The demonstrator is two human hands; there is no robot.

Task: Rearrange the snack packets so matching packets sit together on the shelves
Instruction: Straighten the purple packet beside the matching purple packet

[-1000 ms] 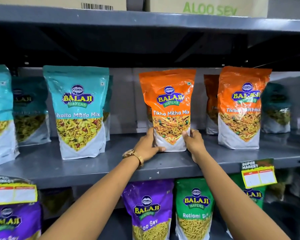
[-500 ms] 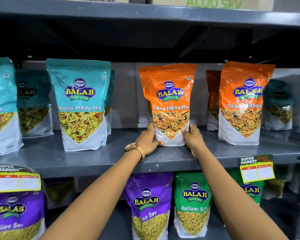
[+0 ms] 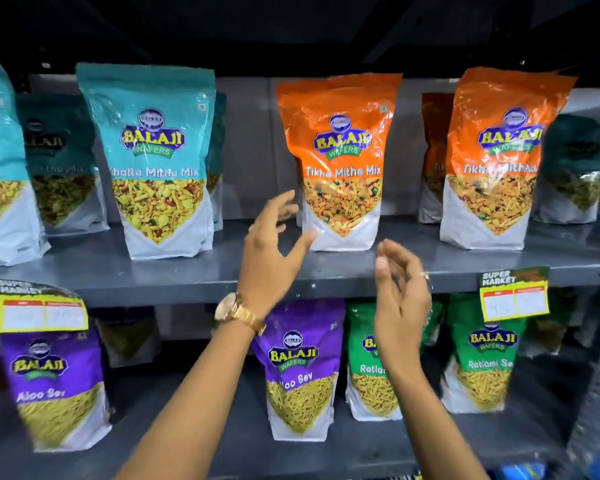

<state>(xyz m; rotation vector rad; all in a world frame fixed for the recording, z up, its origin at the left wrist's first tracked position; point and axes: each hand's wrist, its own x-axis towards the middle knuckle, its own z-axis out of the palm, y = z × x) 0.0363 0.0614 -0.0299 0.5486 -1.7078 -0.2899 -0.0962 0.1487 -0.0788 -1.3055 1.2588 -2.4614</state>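
An orange Tikha Mitha Mix packet (image 3: 342, 161) stands upright on the upper grey shelf (image 3: 187, 275). My left hand (image 3: 274, 251) hovers just left of its base, fingers spread, holding nothing. My right hand (image 3: 400, 292) is open in front of the shelf edge, below and right of that packet. A second orange packet (image 3: 499, 157) stands to the right, with a third orange one (image 3: 433, 157) behind it. Teal Khatta Mitha Mix packets (image 3: 156, 161) stand to the left. A teal packet (image 3: 572, 168) sits at the far right, behind the orange ones.
On the lower shelf stand purple Aloo Sev packets (image 3: 300, 372) (image 3: 54, 386) and green Ratlami Sev packets (image 3: 484, 355) (image 3: 368, 372). Yellow price tags (image 3: 515, 296) (image 3: 40, 308) hang from the upper shelf's front edge. A gap lies between the teal and orange packets.
Both hands have let go of the orange packet's base and pulled back toward me, fingers opening. The packet stays upright on the shelf. The view has tilted downward.
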